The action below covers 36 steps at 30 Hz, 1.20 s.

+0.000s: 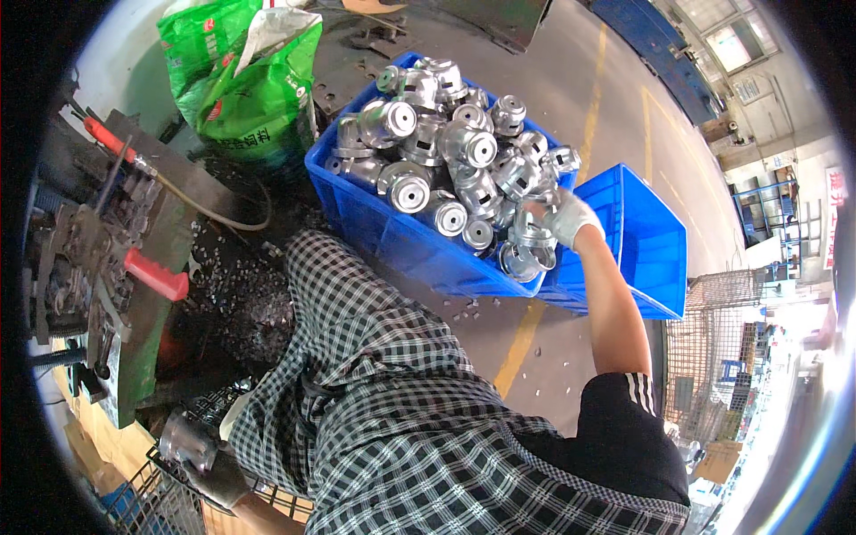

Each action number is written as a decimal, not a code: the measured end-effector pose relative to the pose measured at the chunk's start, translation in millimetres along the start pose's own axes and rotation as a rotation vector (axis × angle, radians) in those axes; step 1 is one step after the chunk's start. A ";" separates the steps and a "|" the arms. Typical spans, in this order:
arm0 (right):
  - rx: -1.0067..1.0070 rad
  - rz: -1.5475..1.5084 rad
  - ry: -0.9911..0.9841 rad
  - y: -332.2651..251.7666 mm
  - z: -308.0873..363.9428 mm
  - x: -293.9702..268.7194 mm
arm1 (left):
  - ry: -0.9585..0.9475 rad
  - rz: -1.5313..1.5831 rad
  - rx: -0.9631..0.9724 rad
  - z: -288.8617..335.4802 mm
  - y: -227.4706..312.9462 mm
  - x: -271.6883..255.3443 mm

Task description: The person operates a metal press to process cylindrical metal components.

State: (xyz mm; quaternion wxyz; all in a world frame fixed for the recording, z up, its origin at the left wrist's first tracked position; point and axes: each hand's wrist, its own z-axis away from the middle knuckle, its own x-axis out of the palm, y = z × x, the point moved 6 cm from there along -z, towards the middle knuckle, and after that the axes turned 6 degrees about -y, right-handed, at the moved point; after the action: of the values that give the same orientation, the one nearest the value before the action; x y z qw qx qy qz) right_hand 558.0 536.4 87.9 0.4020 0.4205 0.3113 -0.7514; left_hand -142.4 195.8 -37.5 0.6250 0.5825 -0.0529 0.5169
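Note:
Low on the left, my left hand (217,480), in a pale glove, is closed around a shiny metal cup (185,440) above a black wire basket (147,499). My right hand (572,220), gloved as well, reaches out to the right end of a blue crate (374,227). Its fingers are slightly blurred and close on a metal cup (532,229) at the edge of the heap. Stepped silver metal cups (409,189), several with a hole in the end, are piled above the crate's rim.
An open blue crate (655,241) stands right of the full one. On the left is a machine with a red-handled lever (156,274) and metal scraps (254,312) beside it. Green-and-white sacks (254,98) lean at the back. A wire mesh cage (709,339) stands at the right.

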 end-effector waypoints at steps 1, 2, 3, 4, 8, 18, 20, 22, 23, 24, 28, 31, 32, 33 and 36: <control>0.072 0.130 0.039 -1.7 1.2 -13.1 | -0.045 -0.024 0.014 -4.3 0.6 7.0; 0.010 0.164 0.157 -19.5 6.6 -23.3 | -0.073 -0.054 0.056 3.0 10.9 9.8; -0.088 0.163 0.274 -45.1 11.0 -32.0 | -0.054 -0.052 0.113 10.9 27.1 1.7; -0.293 0.135 0.467 -55.7 12.7 -33.0 | 0.029 -0.161 0.089 17.3 39.4 -14.9; -0.781 -0.117 0.462 -149.3 61.9 -13.7 | 0.106 -0.035 0.017 -6.2 43.2 52.7; -1.611 -0.179 0.353 -313.2 198.9 28.9 | 0.037 -0.344 0.216 -136.9 121.9 179.4; -1.693 -0.138 0.328 -322.5 218.4 31.7 | 0.076 -0.265 0.100 -168.6 115.6 173.0; -1.724 -0.117 0.306 -325.5 225.5 35.8 | 0.061 -1.006 0.396 -177.8 137.7 184.2; -1.700 -0.158 0.253 -326.7 225.7 38.0 | 0.051 -1.749 0.679 -174.1 140.5 208.1; -1.716 -0.178 0.245 -329.2 229.1 38.3 | 0.106 -1.864 0.634 -182.3 144.1 215.3; -1.780 -0.171 0.193 -349.0 245.8 47.7 | -0.174 -1.072 0.603 -227.6 149.0 197.7; -1.687 -0.008 0.325 -392.6 270.6 61.0 | 0.168 -0.250 0.040 -217.4 137.9 218.9; -1.635 0.072 0.329 -411.2 283.5 73.0 | 0.035 -0.260 0.281 -230.6 138.6 198.7; -1.575 0.154 0.341 -427.6 288.0 87.0 | 0.053 -0.252 0.286 -241.5 127.5 166.0; -1.524 0.240 0.534 -448.8 251.5 100.1 | -0.329 -0.099 0.267 -208.3 111.6 143.4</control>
State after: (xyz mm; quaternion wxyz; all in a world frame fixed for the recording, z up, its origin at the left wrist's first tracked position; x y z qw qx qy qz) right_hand 41.0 516.2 171.8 0.5678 0.2272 0.7749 -0.1597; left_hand -267.0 418.9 67.8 0.5501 0.7385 -0.0566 0.3858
